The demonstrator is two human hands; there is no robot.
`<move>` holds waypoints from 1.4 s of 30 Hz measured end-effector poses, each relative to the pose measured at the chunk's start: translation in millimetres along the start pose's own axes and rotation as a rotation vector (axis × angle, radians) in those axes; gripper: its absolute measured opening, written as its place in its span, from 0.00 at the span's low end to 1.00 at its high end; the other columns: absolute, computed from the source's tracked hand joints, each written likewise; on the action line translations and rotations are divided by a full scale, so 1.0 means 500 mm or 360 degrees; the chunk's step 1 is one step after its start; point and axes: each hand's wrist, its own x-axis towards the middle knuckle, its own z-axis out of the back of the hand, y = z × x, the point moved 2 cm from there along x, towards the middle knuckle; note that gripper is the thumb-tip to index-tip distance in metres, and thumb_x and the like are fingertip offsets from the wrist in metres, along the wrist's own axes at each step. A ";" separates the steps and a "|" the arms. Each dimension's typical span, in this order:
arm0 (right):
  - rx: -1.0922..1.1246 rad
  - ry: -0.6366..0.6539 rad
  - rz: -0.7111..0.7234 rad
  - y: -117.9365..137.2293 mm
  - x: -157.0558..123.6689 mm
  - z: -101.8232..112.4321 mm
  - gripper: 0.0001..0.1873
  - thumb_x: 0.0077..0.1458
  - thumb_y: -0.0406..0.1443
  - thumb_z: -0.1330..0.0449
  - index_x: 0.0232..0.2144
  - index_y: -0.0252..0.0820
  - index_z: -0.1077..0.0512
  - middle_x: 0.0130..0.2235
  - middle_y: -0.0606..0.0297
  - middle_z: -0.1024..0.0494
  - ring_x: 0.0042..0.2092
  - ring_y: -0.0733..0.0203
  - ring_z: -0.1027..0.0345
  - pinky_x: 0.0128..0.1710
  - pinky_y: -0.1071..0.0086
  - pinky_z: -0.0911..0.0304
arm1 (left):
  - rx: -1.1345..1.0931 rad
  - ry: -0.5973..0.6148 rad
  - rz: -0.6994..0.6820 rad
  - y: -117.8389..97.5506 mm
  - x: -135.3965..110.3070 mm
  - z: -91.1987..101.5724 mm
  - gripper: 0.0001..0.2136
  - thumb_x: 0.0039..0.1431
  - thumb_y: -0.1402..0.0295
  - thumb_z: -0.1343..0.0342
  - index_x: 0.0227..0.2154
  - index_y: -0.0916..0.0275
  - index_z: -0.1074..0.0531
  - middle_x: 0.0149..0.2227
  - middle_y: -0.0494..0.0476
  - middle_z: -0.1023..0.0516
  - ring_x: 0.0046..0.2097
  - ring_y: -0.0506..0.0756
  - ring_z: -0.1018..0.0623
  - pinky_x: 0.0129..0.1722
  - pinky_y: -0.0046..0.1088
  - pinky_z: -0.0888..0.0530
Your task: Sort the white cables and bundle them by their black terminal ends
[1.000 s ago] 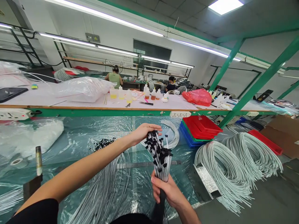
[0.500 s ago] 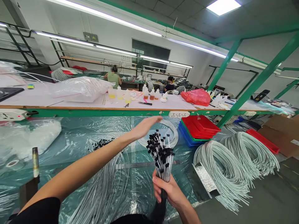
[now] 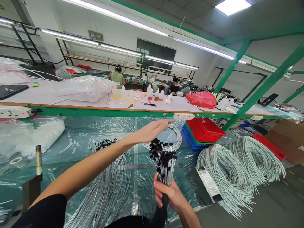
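My right hand (image 3: 173,193) is wrapped around a bundle of thin cables with black connectors (image 3: 163,158) at their upper ends. The bundle stands nearly upright, and its ends sit at slightly uneven heights. Just above them, my left hand (image 3: 155,130) is stretched flat with its fingers straight, at the tops of the connectors; I cannot tell whether it touches them. Under my left forearm, a loose bunch of grey cables (image 3: 102,186) lies on the bench, with small black connectors (image 3: 105,144) at its far end.
A steel ruler (image 3: 140,166) lies across the plastic-covered bench (image 3: 80,129). Coiled cables (image 3: 218,164) and stacked red, green and blue trays (image 3: 201,131) are at the right. A metal post (image 3: 38,161) stands at the left. Bottles (image 3: 156,95) line the raised shelf; two people sit beyond.
My left hand has come down onto or close over the connector tops, some of which it now hides. My right hand keeps its hold on the bundle. The view has shifted slightly.
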 end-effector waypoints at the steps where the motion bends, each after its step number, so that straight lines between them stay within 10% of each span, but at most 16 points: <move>1: 0.0007 0.0001 -0.0002 0.001 0.002 0.000 0.21 0.52 0.46 0.30 0.29 0.41 0.35 0.17 0.78 0.38 0.15 0.71 0.43 0.15 0.77 0.44 | 0.0053 0.0086 -0.0036 -0.007 0.000 -0.006 0.27 0.69 0.49 0.62 0.57 0.61 0.31 0.63 0.60 0.32 0.63 0.59 0.32 0.63 0.37 0.37; 4: 0.0019 0.0007 -0.0012 0.003 0.007 -0.002 0.21 0.51 0.46 0.29 0.29 0.41 0.35 0.17 0.78 0.38 0.15 0.71 0.44 0.14 0.77 0.44 | 0.0134 0.0541 -0.0127 -0.020 0.001 -0.032 0.26 0.67 0.47 0.57 0.49 0.61 0.25 0.56 0.59 0.24 0.57 0.61 0.26 0.58 0.36 0.32; 9: 0.0025 -0.0029 -0.0022 0.006 0.007 -0.004 0.21 0.50 0.46 0.29 0.29 0.41 0.36 0.17 0.78 0.39 0.15 0.71 0.45 0.15 0.77 0.45 | 0.0106 0.0152 -0.0089 -0.012 0.019 -0.021 0.27 0.68 0.47 0.61 0.52 0.61 0.27 0.54 0.58 0.22 0.58 0.59 0.28 0.59 0.36 0.33; 13: -0.0007 -0.0010 -0.0046 0.010 0.002 -0.003 0.22 0.50 0.47 0.29 0.30 0.41 0.35 0.17 0.78 0.39 0.15 0.71 0.44 0.15 0.77 0.44 | 0.0004 0.0410 -0.0106 0.022 0.025 0.001 0.26 0.66 0.46 0.56 0.45 0.61 0.23 0.49 0.55 0.19 0.52 0.57 0.24 0.56 0.32 0.31; 17: -0.0047 -0.0039 -0.0031 0.017 -0.004 0.004 0.22 0.50 0.47 0.29 0.30 0.41 0.35 0.17 0.78 0.39 0.15 0.70 0.43 0.15 0.76 0.44 | -0.0206 -0.0106 0.0087 0.067 0.031 0.029 0.27 0.68 0.47 0.61 0.51 0.62 0.25 0.56 0.57 0.23 0.58 0.58 0.27 0.60 0.35 0.36; 21: -0.0066 -0.0034 -0.0025 0.023 -0.007 0.011 0.22 0.50 0.48 0.30 0.28 0.41 0.36 0.17 0.78 0.39 0.15 0.69 0.43 0.16 0.76 0.43 | -0.0559 0.0530 0.0331 0.089 0.033 -0.008 0.31 0.64 0.41 0.61 0.44 0.59 0.21 0.49 0.58 0.19 0.52 0.59 0.22 0.55 0.35 0.30; 25: -0.0064 -0.0066 0.0003 0.029 -0.010 0.018 0.21 0.51 0.47 0.30 0.28 0.41 0.36 0.17 0.77 0.39 0.15 0.70 0.43 0.16 0.76 0.43 | -0.0811 0.0101 0.0302 0.087 0.044 -0.020 0.30 0.64 0.41 0.60 0.45 0.58 0.21 0.52 0.59 0.21 0.55 0.57 0.24 0.56 0.34 0.31; 29: -0.0043 -0.0078 0.0005 0.033 -0.017 0.023 0.20 0.51 0.46 0.30 0.29 0.41 0.35 0.17 0.78 0.39 0.15 0.70 0.43 0.17 0.74 0.41 | -0.0715 0.0438 0.0366 0.078 0.046 -0.055 0.31 0.61 0.39 0.57 0.41 0.58 0.19 0.49 0.59 0.19 0.52 0.60 0.23 0.53 0.35 0.30; 36: -0.0025 -0.0144 0.0027 0.039 -0.020 0.032 0.21 0.51 0.46 0.30 0.30 0.41 0.36 0.17 0.78 0.39 0.15 0.70 0.44 0.16 0.75 0.41 | -0.0660 0.0341 0.0298 0.070 0.060 -0.065 0.32 0.63 0.40 0.59 0.44 0.61 0.21 0.54 0.60 0.22 0.57 0.60 0.26 0.59 0.38 0.34; 39: -0.0028 -0.0186 0.0050 0.041 -0.018 0.035 0.21 0.51 0.46 0.29 0.30 0.41 0.36 0.17 0.78 0.39 0.15 0.70 0.44 0.17 0.75 0.41 | -0.0622 0.0022 0.0150 0.053 0.066 -0.049 0.31 0.64 0.41 0.60 0.45 0.60 0.22 0.53 0.59 0.22 0.57 0.59 0.26 0.60 0.38 0.35; 42: -0.0029 -0.0180 0.0026 0.040 -0.016 0.036 0.21 0.49 0.47 0.29 0.30 0.41 0.35 0.17 0.78 0.39 0.15 0.70 0.44 0.16 0.74 0.41 | -0.0427 0.0153 0.0058 0.030 0.064 -0.054 0.27 0.59 0.41 0.50 0.36 0.60 0.19 0.45 0.58 0.17 0.50 0.60 0.22 0.55 0.37 0.30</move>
